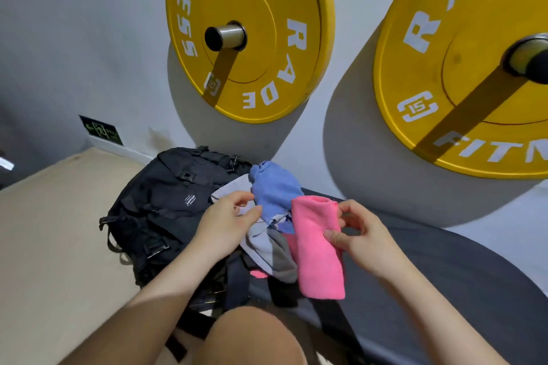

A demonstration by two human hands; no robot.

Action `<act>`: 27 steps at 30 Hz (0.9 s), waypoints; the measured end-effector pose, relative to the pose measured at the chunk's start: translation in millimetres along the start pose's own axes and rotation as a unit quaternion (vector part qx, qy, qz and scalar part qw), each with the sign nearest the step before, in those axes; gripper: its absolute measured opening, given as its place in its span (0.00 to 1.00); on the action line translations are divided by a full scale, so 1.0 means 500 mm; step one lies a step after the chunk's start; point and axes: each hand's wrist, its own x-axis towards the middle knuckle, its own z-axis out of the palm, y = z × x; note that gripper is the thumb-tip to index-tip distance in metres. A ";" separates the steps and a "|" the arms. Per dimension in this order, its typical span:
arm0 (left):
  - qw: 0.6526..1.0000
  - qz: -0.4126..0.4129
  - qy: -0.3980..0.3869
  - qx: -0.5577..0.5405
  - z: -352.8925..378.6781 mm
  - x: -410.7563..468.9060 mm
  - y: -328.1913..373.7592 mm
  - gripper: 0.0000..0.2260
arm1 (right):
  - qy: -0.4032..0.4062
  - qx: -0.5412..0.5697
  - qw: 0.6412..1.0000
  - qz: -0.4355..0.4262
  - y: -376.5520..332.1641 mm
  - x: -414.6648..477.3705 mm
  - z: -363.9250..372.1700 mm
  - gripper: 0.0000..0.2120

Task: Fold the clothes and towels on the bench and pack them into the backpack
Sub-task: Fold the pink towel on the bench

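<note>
- Right hand (358, 234): thumb and curled fingers grip the upper half of a folded pink terry towel (318, 246). The towel hangs lengthwise below the fingertips, its rolled top edge level with them.
- Left hand (228, 216): thumb and forefinger are curled, pinching the upper edge of a crumpled grey-and-white fabric garment (261, 246), which trails down below the fingers.
- Bunched blue fabric garment (275, 190): just beyond the left fingertips, between the two hands, touching the pink towel.
- Black fabric backpack with buckled straps (166, 204): left of the left fingers and beneath that wrist. The garments lie against its near side.
- Dark grey padded bench (444, 270): under and right of the right fingers.
- Yellow round weight plate (249, 32) and a second plate (462, 68): on wall pegs, well beyond both sets of fingers.
</note>
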 end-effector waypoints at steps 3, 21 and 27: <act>0.996 -0.044 -0.029 0.077 0.076 0.116 -0.054 0.33 | 0.010 0.025 0.998 0.058 0.055 0.075 0.008 0.09; 0.953 0.140 -0.252 0.093 0.367 0.148 0.013 0.10 | 0.026 -0.089 0.987 0.131 0.145 0.220 -0.119 0.08; 0.979 0.058 0.053 0.190 0.234 0.140 -0.096 0.21 | 0.054 -0.291 0.946 0.134 0.210 0.211 -0.089 0.07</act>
